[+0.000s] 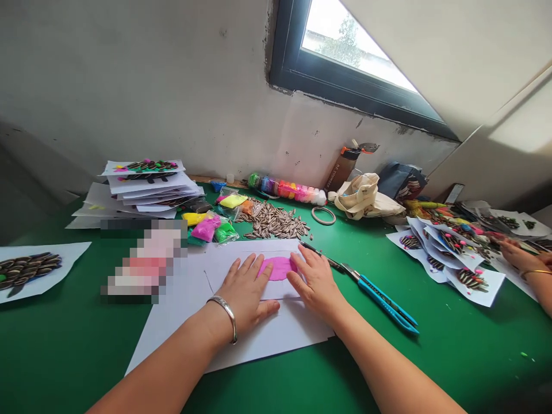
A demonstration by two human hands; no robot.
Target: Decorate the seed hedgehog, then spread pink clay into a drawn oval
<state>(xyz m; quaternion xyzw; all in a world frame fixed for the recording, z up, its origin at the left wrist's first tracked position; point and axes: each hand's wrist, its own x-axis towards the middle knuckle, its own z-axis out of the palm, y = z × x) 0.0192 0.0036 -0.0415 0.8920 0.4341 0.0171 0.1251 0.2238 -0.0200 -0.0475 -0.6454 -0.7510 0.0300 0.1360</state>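
A flattened patch of pink modelling clay [279, 269] lies on white paper [233, 351] in front of me. My left hand [248, 287] rests flat with fingers spread, its fingertips at the clay's left edge; a silver bangle circles that wrist. Against the right edge of the clay, my right hand [314, 282] lies with its fingers stretched out. Neither hand grips anything. Just right of the right hand are tweezers with blue handles [388, 305] and a dark pen [321, 256], partly behind the fingers.
Behind the paper lie sunflower seeds [276, 221], bagged coloured clay [207, 227] and a tape roll [323, 215]. Seed-decorated sheets are stacked at left [146, 184] and right [448, 253]. A brown bottle [342, 167] and cloth bag [360, 195] stand by the wall. Another person's hand [524, 259] works at far right.
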